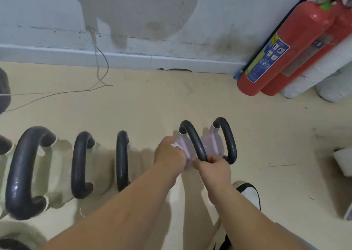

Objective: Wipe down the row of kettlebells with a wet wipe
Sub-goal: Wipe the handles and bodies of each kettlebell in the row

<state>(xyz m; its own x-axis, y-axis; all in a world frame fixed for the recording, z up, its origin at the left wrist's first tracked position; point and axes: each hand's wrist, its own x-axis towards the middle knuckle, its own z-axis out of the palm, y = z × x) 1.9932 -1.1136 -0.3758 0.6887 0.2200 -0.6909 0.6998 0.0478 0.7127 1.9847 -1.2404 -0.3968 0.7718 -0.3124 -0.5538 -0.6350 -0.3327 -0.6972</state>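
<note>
Head view, lower centre: right hand (213, 168) grips black curved handle (192, 137) of lilac kettlebell (183, 142); left hand (169, 155) clutches white wet wipe (176, 146) against its body; handle likely next

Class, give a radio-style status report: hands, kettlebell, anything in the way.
Left hand holds wet wipe against lilac kettlebell. Right hand grips its black handle. Second lilac kettlebell crowds alongside.

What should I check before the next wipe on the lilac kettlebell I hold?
1. The wipe is in the left hand: ok.
2. The wipe lies against the lilac kettlebell: ok.
3. The right hand grips the handle: ok.
4. The wipe is wet enough: cannot tell.
5. The shoe stands apart from the kettlebell: ok.
</note>
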